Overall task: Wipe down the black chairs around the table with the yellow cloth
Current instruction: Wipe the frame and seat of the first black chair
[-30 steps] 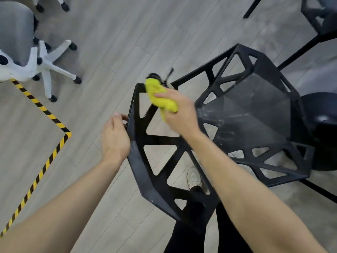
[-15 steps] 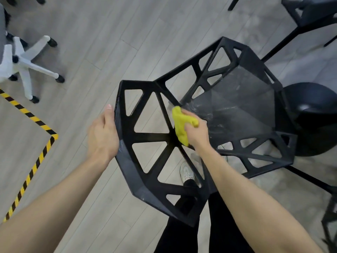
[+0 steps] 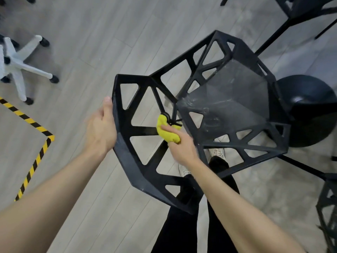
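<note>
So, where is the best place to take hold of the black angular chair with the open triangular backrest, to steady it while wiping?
Grip the outer edge of the backrest frame on the black angular chair, coming from its left side, as the left hand does. That rim is a flat, solid band, away from the struts where the right hand presses the yellow cloth.

Chair stood centre; left hand on its backrest's left edge, right hand with cloth on a backrest strut; office chair base far left.
</note>
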Demonstrator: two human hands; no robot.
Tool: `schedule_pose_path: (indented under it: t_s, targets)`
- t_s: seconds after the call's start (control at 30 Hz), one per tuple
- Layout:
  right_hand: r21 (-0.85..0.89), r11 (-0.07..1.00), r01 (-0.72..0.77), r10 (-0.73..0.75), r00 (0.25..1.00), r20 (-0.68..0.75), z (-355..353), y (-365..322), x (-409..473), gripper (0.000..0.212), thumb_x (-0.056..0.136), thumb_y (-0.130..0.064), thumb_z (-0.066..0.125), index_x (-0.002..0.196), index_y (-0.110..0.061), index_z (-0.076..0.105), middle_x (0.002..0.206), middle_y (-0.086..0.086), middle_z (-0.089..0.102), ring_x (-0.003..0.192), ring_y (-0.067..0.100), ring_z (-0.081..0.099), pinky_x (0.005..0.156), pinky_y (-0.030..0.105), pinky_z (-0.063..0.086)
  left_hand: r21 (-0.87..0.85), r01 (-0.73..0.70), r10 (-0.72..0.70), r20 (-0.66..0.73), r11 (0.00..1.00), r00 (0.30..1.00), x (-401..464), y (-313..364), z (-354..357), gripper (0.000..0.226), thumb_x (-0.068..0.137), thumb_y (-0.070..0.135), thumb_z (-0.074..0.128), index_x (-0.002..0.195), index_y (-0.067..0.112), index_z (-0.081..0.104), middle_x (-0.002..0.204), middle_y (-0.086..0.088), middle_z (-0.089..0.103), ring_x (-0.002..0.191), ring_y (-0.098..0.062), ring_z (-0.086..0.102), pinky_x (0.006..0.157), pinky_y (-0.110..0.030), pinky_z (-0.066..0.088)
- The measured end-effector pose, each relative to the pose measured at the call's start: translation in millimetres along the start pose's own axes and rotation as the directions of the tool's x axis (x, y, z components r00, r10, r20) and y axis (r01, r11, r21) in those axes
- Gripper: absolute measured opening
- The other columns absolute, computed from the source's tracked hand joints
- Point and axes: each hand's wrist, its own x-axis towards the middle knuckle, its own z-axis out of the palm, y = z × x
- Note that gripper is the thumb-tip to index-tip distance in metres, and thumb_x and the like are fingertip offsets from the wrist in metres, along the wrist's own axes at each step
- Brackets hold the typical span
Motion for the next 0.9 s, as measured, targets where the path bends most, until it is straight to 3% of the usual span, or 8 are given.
schedule_pose_path:
  t_s: [0.17, 0.3, 0.37, 0.47, 0.57, 0.63, 0.77, 0.9]
  targets:
    - [0.147, 0.908, 0.393, -0.416, 0.891, 0.185, 18.5, -32.8, -42.7, 0.087, 0.072, 0.024, 0.045, 0.140, -0.026, 0.069, 0.156, -0.005, 0.056, 0.149, 0.004, 0.043, 0.125, 0.032, 0.035, 0.007, 0.010, -0.010, -0.004, 1.000, 1.000, 2.6, -0.6, 0.0, 0.068, 0.111, 0.066, 0.022, 0.123, 0.019, 0.070, 0.117, -0.003, 0.064, 0.116, -0.024, 0.057, 0.098, -0.038, 0.039]
    - [-0.039, 0.999, 0.031, -0.029, 0.999, 0.031, -15.4, 17.9, -1.9, 0.076, 0.086, 0.010, 0.047, 0.139, -0.040, 0.068, 0.152, -0.016, 0.056, 0.148, 0.011, 0.047, 0.118, 0.020, 0.039, 0.003, 0.030, -0.030, 0.002, 1.000, 1.000, 2.0, 0.4, 1.4, 0.063, 0.111, 0.067, 0.020, 0.125, 0.025, 0.065, 0.118, -0.001, 0.059, 0.112, -0.022, 0.052, 0.098, -0.037, 0.037]
    - [-0.067, 0.995, -0.071, 0.067, 0.996, -0.060, -13.1, 12.9, 3.9, 0.069, 0.090, -0.001, 0.051, 0.136, -0.050, 0.067, 0.148, -0.016, 0.061, 0.141, 0.015, 0.055, 0.114, 0.027, 0.046, 0.009, 0.029, -0.029, 0.001, 1.000, 1.000, 1.0, 1.1, 1.5, 0.069, 0.111, 0.067, 0.020, 0.129, 0.020, 0.067, 0.116, -0.004, 0.058, 0.108, -0.024, 0.050, 0.096, -0.036, 0.036]
    - [0.074, 0.987, 0.141, -0.145, 0.988, 0.050, 15.3, -32.6, -24.9, 0.076, 0.080, 0.008, 0.050, 0.135, -0.040, 0.071, 0.151, -0.014, 0.060, 0.141, 0.005, 0.053, 0.120, 0.032, 0.043, 0.007, 0.013, -0.013, -0.013, 1.000, 1.000, 1.0, 0.9, 1.2, 0.073, 0.112, 0.065, 0.022, 0.140, 0.014, 0.066, 0.129, -0.012, 0.064, 0.117, -0.028, 0.054, 0.096, -0.034, 0.034]
    - [0.162, 0.914, 0.372, -0.401, 0.888, 0.225, 14.6, -42.9, -51.3, 0.084, 0.074, 0.024, 0.043, 0.136, -0.025, 0.071, 0.153, -0.005, 0.059, 0.147, 0.004, 0.047, 0.125, 0.032, 0.036, 0.021, 0.007, -0.007, -0.014, 1.000, 1.000, 4.0, -1.6, 1.4, 0.073, 0.112, 0.064, 0.023, 0.138, 0.012, 0.067, 0.125, -0.012, 0.063, 0.126, -0.029, 0.056, 0.094, -0.033, 0.033]
    - [0.016, 0.942, 0.335, -0.329, 0.914, 0.238, -8.5, -15.1, -29.3, 0.081, 0.077, 0.019, 0.043, 0.134, -0.031, 0.073, 0.152, -0.014, 0.058, 0.146, 0.006, 0.049, 0.123, 0.032, 0.039, 0.035, 0.012, -0.012, -0.001, 0.999, 1.000, 6.7, -3.6, 1.6, 0.077, 0.109, 0.070, 0.020, 0.133, 0.015, 0.069, 0.126, -0.009, 0.064, 0.123, -0.030, 0.057, 0.098, -0.040, 0.038]
    - [-0.203, 0.976, -0.078, 0.090, 0.995, 0.053, -38.2, 33.7, 5.1, 0.074, 0.089, 0.001, 0.051, 0.128, -0.059, 0.067, 0.150, -0.021, 0.058, 0.138, 0.018, 0.057, 0.111, 0.029, 0.049, 0.011, 0.021, -0.021, 0.002, 1.000, 1.000, 10.6, -8.8, 2.6, 0.080, 0.107, 0.075, 0.019, 0.131, 0.018, 0.070, 0.124, -0.008, 0.064, 0.114, -0.029, 0.056, 0.102, -0.044, 0.043]
    - [-0.053, 0.998, 0.024, -0.018, 0.994, 0.104, -19.6, -3.1, -44.0, 0.078, 0.081, 0.008, 0.046, 0.130, -0.048, 0.072, 0.146, -0.021, 0.062, 0.117, -0.006, 0.061, 0.097, 0.023, 0.049, -0.012, 0.003, -0.003, -0.005, 1.000, 1.000, 12.6, -9.1, 2.9, 0.071, 0.108, 0.073, 0.022, 0.120, 0.022, 0.070, 0.122, -0.008, 0.066, 0.118, -0.032, 0.059, 0.098, -0.042, 0.041]
